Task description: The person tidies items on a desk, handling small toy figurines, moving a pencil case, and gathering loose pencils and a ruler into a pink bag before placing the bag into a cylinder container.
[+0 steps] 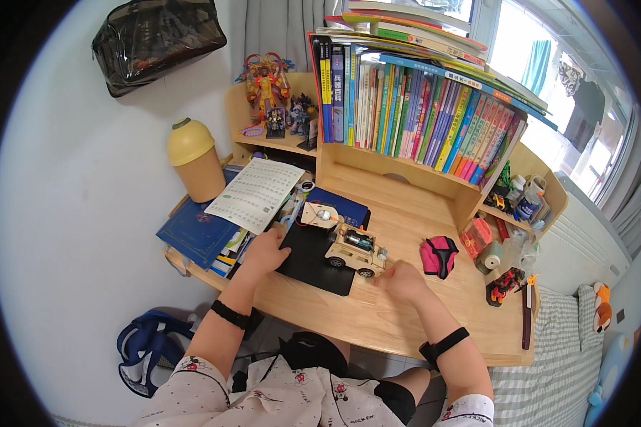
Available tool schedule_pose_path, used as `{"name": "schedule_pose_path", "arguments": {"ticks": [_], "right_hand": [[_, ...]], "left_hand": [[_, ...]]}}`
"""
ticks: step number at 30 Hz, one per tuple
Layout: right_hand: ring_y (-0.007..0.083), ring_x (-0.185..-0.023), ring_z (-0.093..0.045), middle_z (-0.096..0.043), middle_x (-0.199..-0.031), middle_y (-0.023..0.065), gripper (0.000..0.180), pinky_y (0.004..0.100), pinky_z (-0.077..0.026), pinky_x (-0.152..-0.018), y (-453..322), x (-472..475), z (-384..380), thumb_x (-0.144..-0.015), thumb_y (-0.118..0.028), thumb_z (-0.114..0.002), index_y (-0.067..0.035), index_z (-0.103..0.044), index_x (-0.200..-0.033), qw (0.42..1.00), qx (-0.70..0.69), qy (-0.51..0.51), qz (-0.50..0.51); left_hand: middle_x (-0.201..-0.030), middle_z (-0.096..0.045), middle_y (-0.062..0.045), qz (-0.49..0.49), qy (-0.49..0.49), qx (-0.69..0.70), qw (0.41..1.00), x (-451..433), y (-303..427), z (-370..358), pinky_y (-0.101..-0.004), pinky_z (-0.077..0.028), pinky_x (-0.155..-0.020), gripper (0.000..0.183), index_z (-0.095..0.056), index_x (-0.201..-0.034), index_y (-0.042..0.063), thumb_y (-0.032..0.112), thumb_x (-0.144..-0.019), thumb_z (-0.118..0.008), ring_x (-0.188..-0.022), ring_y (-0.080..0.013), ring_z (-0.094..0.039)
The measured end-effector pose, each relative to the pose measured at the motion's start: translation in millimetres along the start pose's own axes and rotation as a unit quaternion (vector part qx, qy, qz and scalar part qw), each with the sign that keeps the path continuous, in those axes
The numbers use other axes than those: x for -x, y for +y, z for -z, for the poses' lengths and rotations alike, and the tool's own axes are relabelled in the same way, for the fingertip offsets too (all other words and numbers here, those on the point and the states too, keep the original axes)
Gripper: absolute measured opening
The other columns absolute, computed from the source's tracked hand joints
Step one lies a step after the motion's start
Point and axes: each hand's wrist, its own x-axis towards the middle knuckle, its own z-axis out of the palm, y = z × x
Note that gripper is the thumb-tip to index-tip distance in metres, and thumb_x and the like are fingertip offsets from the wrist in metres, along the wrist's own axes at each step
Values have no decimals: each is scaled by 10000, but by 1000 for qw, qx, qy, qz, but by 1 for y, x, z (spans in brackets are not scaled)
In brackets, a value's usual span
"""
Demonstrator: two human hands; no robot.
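Observation:
A wooden model car [355,253] with black wheels and a battery in its top stands on a black mat [315,261], its front end reaching past the mat. Behind it, a small wooden piece with a motor and wires [319,215] adjoins the car's rear. My left hand [266,252] is over the mat's left edge beside the stack of books, thumb apart from the fingers, nothing visible in it. At the car's front end is my right hand [403,281], fingers curled; their tips are partly hidden, so contact with the car is unclear.
Left on the wooden desk [310,315], books [197,232] and a printed sheet [256,192] lie near a yellow-lidded bin [195,160]. A pink-and-black fabric item [439,257], a toy figure [505,286] and a dark stick [527,317] lie right. A bookshelf [406,160] stands behind.

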Motion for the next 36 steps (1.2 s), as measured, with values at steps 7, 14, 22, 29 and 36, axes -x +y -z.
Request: {"name": "schedule_pose_path", "arguments": {"ticks": [7,14,22,29,36], "right_hand": [[284,-1000,-536,-548,-1095,196,790,343,-454,-834,-5,-26,-9,-612,-224,-805,16,-420,-1259,921,53,270,274],[277,-825,-601,-619,-877,135,651,360,-475,-715,-3,1,2,-593,-174,-795,-32,-521,-1166,938,30,271,214],[210,-810,-585,-623,-897,112,684,306,-475,-733,117,104,54,-548,-124,-830,-22,-531,-1154,914,14,400,74],[199,-723,-541,-550,-774,77,637,309,-462,-672,207,176,75,-543,-87,-797,-27,-555,-1129,891,14,452,-37],[301,-962,-579,-602,-1037,166,742,353,-469,-808,233,190,73,-534,-110,-795,-19,-499,-1209,892,65,442,-65]], "left_hand": [[-974,-558,-161,-200,90,-69,973,14,59,-10,-408,-463,-806,379,-572,-1027,39,202,-708,-694,-926,-328,-553],[-948,-547,-144,-268,47,-94,958,4,92,-22,-408,-475,-794,357,-575,-999,40,189,-694,-687,-949,-325,-549],[-994,-548,-156,-345,-69,-35,935,14,157,-71,-405,-460,-815,354,-590,-1017,38,218,-725,-682,-971,-331,-539],[-1006,-589,-137,-402,-92,-75,908,13,195,-113,-418,-448,-831,351,-616,-1001,65,280,-729,-670,-1006,-282,-558],[-1150,-541,-166,-299,-106,-252,914,-20,204,-130,-591,-247,-1006,372,-635,-1004,68,296,-710,-655,-1229,-348,-378]]}}
